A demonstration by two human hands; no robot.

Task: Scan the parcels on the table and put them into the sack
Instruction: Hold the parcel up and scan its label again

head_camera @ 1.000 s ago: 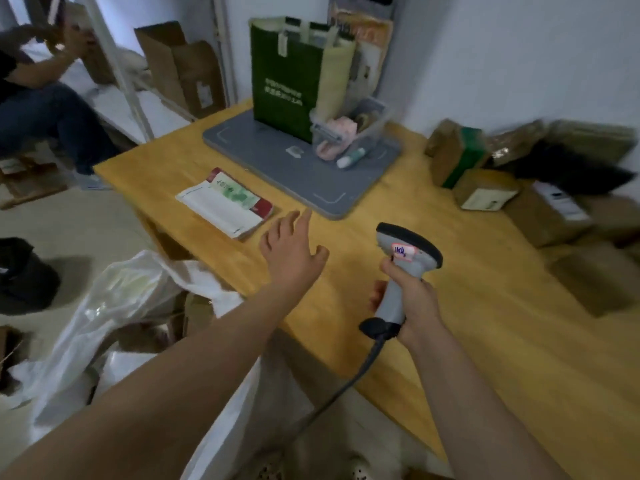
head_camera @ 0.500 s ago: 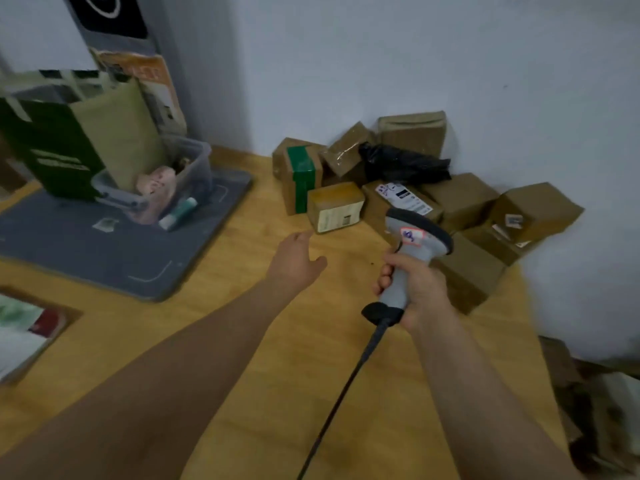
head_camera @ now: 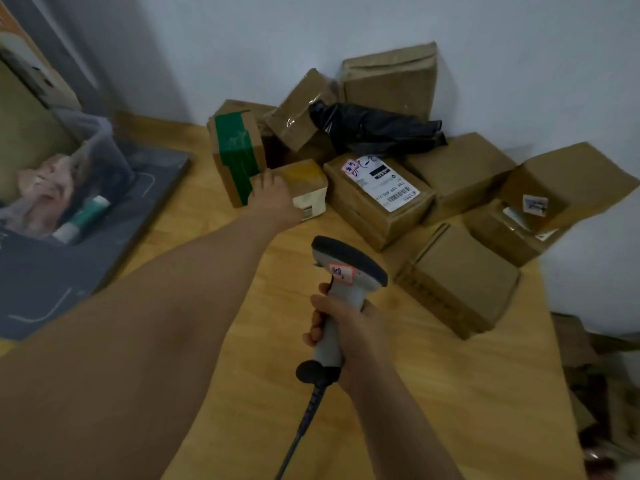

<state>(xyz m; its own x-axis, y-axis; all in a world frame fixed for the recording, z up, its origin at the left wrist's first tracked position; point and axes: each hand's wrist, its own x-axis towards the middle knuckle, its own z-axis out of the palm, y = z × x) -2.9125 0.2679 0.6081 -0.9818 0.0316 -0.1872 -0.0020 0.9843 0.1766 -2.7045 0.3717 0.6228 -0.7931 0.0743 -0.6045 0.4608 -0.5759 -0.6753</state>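
Head view: the left hand (head_camera: 273, 200) lies on the near left end of a small yellow-taped parcel (head_camera: 306, 181) at centre frame. Its fingers are hidden, so I cannot tell whether they grip it. Lower centre, the right hand (head_camera: 349, 336) is wrapped round the handle of a grey scanner (head_camera: 346, 268), whose cable (head_camera: 304, 420) trails to the bottom edge. A green-taped box (head_camera: 235, 150) stands just left of the parcel and a white-labelled box (head_camera: 377, 199) just right. More brown boxes and a black bag (head_camera: 374, 128) are heaped upper right on the wooden bench (head_camera: 242, 427).
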